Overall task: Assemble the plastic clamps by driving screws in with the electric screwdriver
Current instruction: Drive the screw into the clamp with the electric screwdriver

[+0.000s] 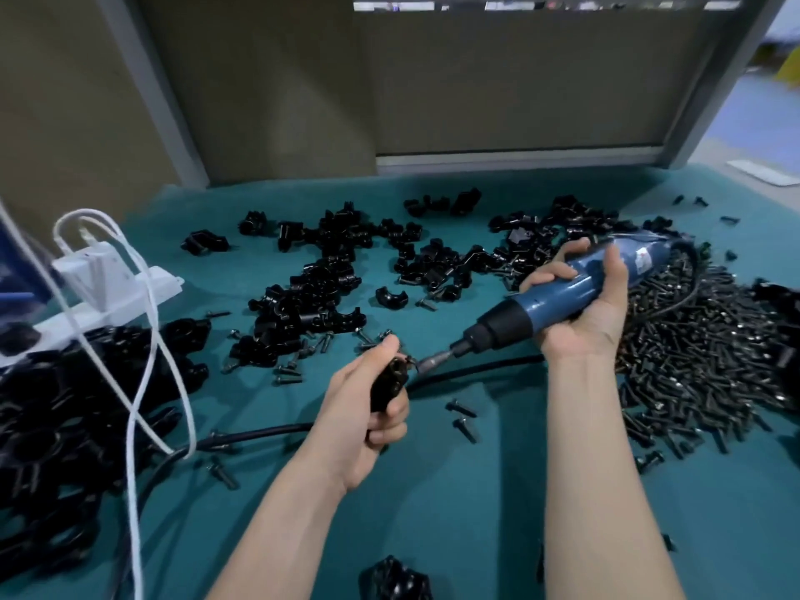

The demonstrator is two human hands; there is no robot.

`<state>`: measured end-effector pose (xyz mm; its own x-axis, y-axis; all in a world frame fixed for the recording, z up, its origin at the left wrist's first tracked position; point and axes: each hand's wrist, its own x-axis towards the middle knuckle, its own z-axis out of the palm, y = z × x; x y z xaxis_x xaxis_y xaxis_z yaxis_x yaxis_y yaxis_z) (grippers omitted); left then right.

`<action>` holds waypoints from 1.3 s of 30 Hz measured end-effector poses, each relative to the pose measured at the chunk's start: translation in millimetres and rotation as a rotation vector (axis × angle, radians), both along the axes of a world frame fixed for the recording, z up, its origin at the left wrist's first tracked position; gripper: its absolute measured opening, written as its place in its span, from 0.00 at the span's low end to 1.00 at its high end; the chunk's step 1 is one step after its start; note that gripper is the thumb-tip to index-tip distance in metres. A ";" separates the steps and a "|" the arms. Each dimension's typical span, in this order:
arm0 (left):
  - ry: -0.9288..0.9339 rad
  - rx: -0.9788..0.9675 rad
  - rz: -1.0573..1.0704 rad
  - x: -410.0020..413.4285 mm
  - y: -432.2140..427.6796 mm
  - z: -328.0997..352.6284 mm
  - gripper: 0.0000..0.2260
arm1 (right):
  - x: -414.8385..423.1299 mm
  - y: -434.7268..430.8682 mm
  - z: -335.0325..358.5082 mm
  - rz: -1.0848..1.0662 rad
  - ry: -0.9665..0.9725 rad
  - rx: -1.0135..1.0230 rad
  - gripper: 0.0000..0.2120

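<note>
My left hand (368, 409) grips a black plastic clamp (389, 383) above the green table mat. My right hand (580, 296) is wrapped round the blue electric screwdriver (558, 292), which slants down to the left. Its bit (433, 362) meets the top of the held clamp, where a screw sits. Loose black clamp halves (329, 270) lie scattered across the middle of the mat. A big heap of black screws (701, 352) lies to the right of my right hand.
A pile of black clamps (65, 426) fills the left side, with a white power strip (104, 292) and white cables (143, 361) over it. The screwdriver's black cord (259, 433) runs across the mat. Stray screws (463, 420) lie between my arms. One more clamp (396, 578) sits at the bottom edge.
</note>
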<state>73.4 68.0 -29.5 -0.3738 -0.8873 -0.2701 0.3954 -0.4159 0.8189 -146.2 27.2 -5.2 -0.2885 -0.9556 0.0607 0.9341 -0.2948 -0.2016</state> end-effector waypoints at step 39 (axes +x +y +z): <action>-0.259 -0.097 -0.145 0.5 4.8 -2.8 0.15 | -0.8 -2.4 -4.1 0.103 -0.051 -0.063 0.08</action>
